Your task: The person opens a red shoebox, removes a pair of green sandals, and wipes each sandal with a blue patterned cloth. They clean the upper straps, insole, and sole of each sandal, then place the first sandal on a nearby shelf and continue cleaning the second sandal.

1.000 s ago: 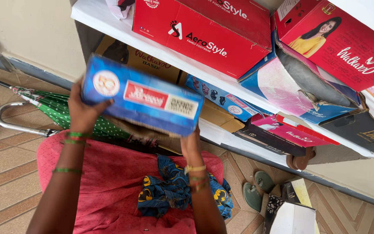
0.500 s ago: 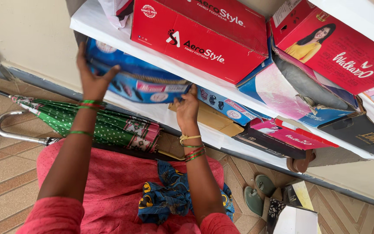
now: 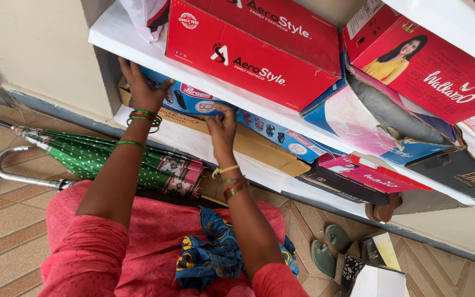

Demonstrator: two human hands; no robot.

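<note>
- Both hands press a blue box (image 3: 191, 99) into the lower shelf (image 3: 155, 124): the left hand (image 3: 144, 88) lies flat, fingers spread, on the box's left end; the right hand (image 3: 222, 127) pushes its near edge with bent fingers.
- Blue box sits on a brown box (image 3: 259, 147), under a white shelf (image 3: 122, 41) bearing a red box (image 3: 248, 52).
- Left of the arms, a folded green umbrella (image 3: 94, 159) lies on the tiled floor (image 3: 6, 220).
- Near right, green sandals (image 3: 331, 250) rest on the floor.
</note>
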